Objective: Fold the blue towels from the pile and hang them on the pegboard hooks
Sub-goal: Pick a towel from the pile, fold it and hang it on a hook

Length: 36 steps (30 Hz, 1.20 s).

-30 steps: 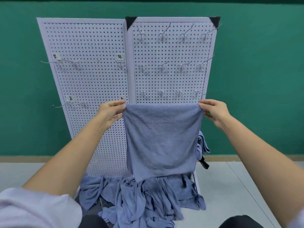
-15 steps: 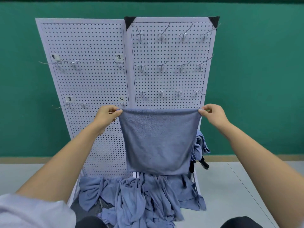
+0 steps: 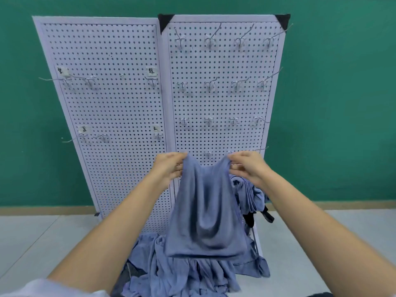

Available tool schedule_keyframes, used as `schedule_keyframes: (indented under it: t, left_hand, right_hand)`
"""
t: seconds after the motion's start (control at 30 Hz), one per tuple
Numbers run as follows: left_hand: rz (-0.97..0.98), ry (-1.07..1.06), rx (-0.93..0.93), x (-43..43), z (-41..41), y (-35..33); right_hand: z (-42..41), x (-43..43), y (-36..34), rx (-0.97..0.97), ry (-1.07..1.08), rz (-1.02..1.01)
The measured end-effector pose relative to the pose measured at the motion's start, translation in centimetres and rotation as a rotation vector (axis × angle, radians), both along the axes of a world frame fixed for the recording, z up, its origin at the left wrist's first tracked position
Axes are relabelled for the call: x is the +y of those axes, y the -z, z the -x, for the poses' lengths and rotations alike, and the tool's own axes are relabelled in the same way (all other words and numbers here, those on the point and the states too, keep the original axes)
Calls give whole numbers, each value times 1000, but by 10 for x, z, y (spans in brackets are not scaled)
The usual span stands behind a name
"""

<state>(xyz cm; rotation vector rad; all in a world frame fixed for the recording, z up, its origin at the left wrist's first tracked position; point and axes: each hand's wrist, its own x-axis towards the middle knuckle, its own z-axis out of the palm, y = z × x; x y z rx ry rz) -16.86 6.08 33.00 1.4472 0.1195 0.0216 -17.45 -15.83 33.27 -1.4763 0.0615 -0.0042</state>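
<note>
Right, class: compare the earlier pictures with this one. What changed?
The left hand and right hand moved inward toward each other, still pinching the towel by its top corners, so it now sags, doubling over between them. The pile and pegboard stayed put.

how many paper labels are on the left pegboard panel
4: upper-left label, upper-right label, lower-left label, lower-right label. The left arm covers part of the left panel, so more may be hidden.
</note>
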Motion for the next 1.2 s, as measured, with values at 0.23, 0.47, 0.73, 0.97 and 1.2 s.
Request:
schedule_keyframes:
  t: [0.23,0.47,0.73,0.97,1.2]
  left_hand:
    - [-90,59,-129,-38,7,4]
    - [-129,76,-236,-34,5,4]
    - [-29,98,-188,-35,9,-11]
    - [51,224,-172,-17,5,-18]
    - [-194,124,-84,9,-3,-5]
  right_hand:
    - [10,38,-5,-98,-76,32]
    - [18,34,-13,-134,-188,-11]
    - [-4,6,17,-134,38,263]
    - [-10,2,30,12,-253,49]
    - [-10,5,3,-167,-131,235]
